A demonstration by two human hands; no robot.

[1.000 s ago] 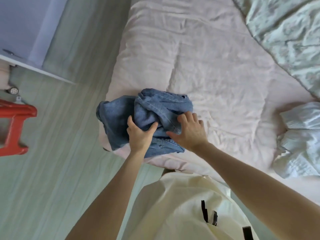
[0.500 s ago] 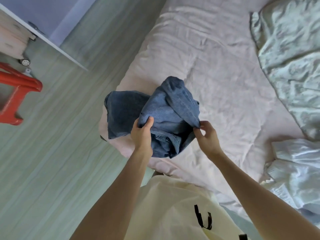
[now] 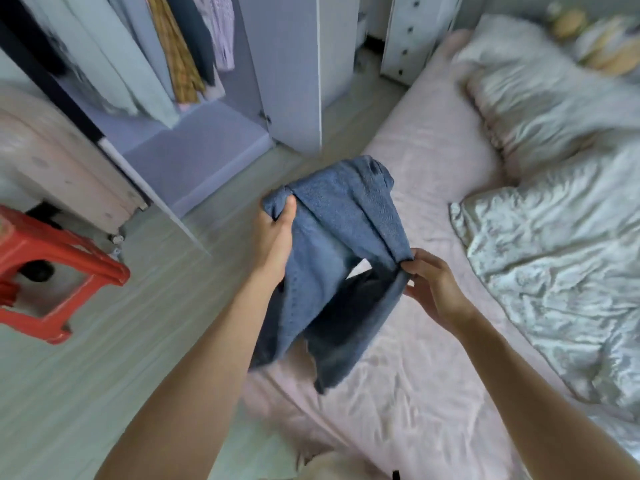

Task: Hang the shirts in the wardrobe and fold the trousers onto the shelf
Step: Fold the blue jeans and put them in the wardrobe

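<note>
Red stool (image 3: 52, 271): far left on the pale floor, tipped at an angle, near a low pinkish unit on small wheels (image 3: 62, 168).
Wardrobe (image 3: 194, 147): upper left, its door (image 3: 294, 64) swung open; the bare bottom shelf shows, just beyond the floor strip in front of the jeans.
Hanging clothes (image 3: 162, 46): a row in the wardrobe, pale, checked yellow-brown, dark and light purple pieces, their hems above the shelf.
Left hand (image 3: 275, 242): clenched round a bunched corner of the jeans, thumb on top of the cloth.
Jeans (image 3: 339, 258): blue denim, held up in the air between both hands, above the near edge of the bed; the legs hang down loose and unfolded, the lower ends blurred.
Right hand (image 3: 431, 284): pinching the other upper edge of the jeans between thumb and fingertips.
Bed (image 3: 426, 161): pink sheet, creased, running from the bottom centre to the upper right.
White drawer unit (image 3: 412, 32): stands at the head of the bed, beside the wardrobe door.
Pillow (image 3: 540, 95): pale, satin-like, at the top right of the bed.
Quilt (image 3: 561, 268): silvery green, rumpled, covering the right side of the bed.
</note>
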